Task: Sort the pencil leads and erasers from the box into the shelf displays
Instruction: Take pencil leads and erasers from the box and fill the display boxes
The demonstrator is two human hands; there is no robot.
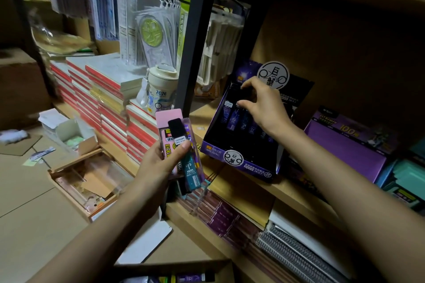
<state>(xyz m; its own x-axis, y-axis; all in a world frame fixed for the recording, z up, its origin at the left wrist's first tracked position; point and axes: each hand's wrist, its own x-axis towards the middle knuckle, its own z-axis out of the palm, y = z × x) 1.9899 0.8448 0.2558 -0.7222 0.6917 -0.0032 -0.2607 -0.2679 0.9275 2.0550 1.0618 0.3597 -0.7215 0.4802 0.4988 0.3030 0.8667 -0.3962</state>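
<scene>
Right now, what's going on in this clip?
A person is stocking a stationery shelf. The left hand grips a small bunch of pencil lead cases. The right hand reaches into the purple display box on the shelf, with its fingers curled over the back row of cases standing in it. It is too dark to tell whether that hand holds one. An open cardboard box with more stock sits at the bottom edge.
</scene>
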